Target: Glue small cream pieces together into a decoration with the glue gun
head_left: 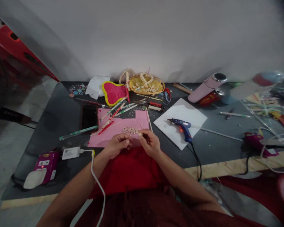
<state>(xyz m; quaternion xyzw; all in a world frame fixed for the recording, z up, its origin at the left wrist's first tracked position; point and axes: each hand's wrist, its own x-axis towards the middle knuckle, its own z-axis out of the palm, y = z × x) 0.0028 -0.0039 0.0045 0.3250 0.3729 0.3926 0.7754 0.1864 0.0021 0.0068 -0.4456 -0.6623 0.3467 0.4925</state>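
Over the near edge of a pink paper sheet (119, 123), my left hand (117, 145) and my right hand (150, 143) face each other, a short way apart. The left has its fingers curled, thumb near the index finger. Thumb and forefinger of the right are pinched together. Whatever they hold is too small to make out. Just beyond my fingertips lies a pile of short pale pieces (130, 130), seemingly cut stick bits. Red cloth (132, 171) spreads below my hands.
A blue glue gun (185, 127) rests on a white square board (172, 112) at right. Behind are pliers (153, 103), wrapped chopsticks (115, 113), a yellow basket (158, 90) and a pink heart-shaped piece (115, 93). A phone (89, 116), charger (71, 153) and purple power strip (46, 164) lie left; a thermos (205, 88) leans right.
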